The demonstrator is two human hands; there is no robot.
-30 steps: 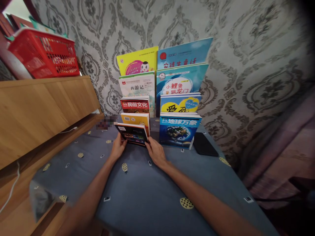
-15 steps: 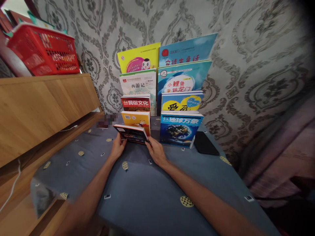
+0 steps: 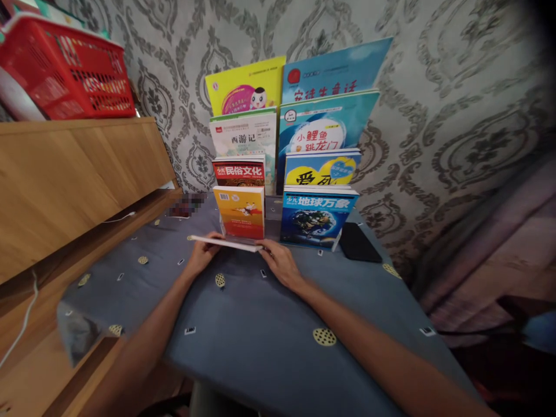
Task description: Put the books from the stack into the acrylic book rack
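Between my left hand [image 3: 203, 255] and my right hand [image 3: 280, 263] is a thin book [image 3: 228, 243], seen nearly edge-on with its pale page edge toward me. Each hand grips one end of it, fingers behind. Right behind it an orange book [image 3: 241, 213] stands upright in a tiered stand, whose clear front lip shows in part. Rising behind that are a red-topped book [image 3: 240, 170], a white book [image 3: 243, 136] and a yellow book [image 3: 247, 87]. The right-hand column holds a blue book with an Earth picture [image 3: 315, 220] in front, with taller books behind it.
A dark flat object [image 3: 359, 242] lies right of the stand. The patterned grey cloth [image 3: 260, 324] covers the table. At left a wooden headboard-like panel [image 3: 78, 185] carries a red basket [image 3: 82, 75]. A patterned wall [image 3: 182, 104] rises behind, and a pinkish curtain [image 3: 482, 255] hangs at right.
The held book has tipped from showing its dark cover to nearly edge-on and come slightly away from the stand, uncovering more of the orange book. The camera view has shifted a little.
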